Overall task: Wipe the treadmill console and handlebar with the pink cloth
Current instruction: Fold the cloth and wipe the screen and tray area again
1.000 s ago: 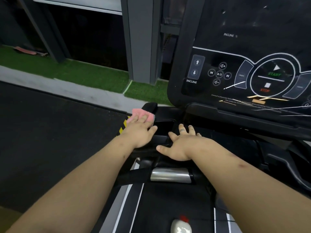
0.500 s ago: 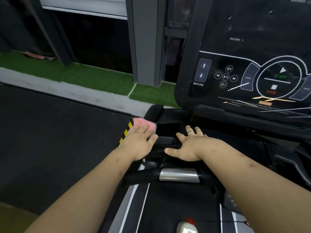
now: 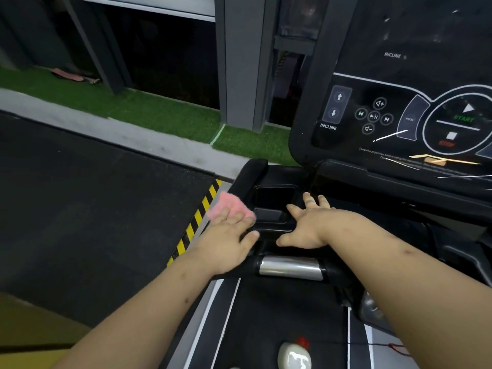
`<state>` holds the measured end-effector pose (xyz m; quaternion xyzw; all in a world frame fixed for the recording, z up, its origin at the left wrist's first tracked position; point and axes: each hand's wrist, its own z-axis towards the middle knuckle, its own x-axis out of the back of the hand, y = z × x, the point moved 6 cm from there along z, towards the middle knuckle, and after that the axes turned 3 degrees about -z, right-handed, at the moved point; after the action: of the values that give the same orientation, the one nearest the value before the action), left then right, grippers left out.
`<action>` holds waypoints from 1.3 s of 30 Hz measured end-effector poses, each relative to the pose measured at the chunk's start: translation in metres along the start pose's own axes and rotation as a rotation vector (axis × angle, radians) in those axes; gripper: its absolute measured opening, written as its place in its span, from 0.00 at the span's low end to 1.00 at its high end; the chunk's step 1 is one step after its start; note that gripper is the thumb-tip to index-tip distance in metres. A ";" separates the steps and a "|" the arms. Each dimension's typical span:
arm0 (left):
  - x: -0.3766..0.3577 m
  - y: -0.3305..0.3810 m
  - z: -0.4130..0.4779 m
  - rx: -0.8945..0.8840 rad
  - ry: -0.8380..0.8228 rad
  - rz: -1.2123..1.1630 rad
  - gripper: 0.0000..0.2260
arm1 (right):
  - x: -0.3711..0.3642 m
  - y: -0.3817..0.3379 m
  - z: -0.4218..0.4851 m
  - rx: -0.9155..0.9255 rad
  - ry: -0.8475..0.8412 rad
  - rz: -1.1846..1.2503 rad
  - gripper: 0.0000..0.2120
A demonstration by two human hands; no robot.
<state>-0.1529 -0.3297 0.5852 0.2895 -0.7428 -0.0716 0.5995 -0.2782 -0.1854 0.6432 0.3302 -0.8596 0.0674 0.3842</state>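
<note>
Both bare forearms reach forward, the left hand (image 3: 229, 235) palm down with fingers straight and close together, the right hand (image 3: 310, 225) just beside it, palm down, fingers spread.

One left hand (image 3: 226, 237), one right hand (image 3: 310, 225), one pink cloth (image 3: 229, 205), one console (image 3: 394, 62), one handlebar (image 3: 290, 267), one bottle (image 3: 292, 355).

Pink cloth (image 3: 231, 207) fuzzy; console (image 3: 399, 110) glossy black plastic; handlebar (image 3: 291, 267) polished metal
</note>
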 end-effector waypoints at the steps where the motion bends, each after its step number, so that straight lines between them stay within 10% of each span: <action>1: -0.003 0.013 0.006 -0.040 -0.009 -0.015 0.27 | 0.000 0.000 0.000 -0.003 0.003 -0.009 0.50; 13: -0.002 0.016 0.001 -0.118 -0.064 -0.072 0.24 | 0.000 0.005 0.004 0.014 0.020 -0.009 0.50; 24: 0.002 0.037 0.021 -0.213 0.236 -0.049 0.18 | 0.005 0.013 0.000 0.070 0.072 0.075 0.49; 39: 0.082 0.110 0.012 -0.270 0.720 -0.310 0.11 | 0.045 0.044 -0.069 0.342 0.663 0.202 0.35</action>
<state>-0.2115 -0.2844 0.7010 0.3233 -0.4170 -0.1518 0.8358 -0.2852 -0.1498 0.7290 0.2635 -0.6934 0.3502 0.5720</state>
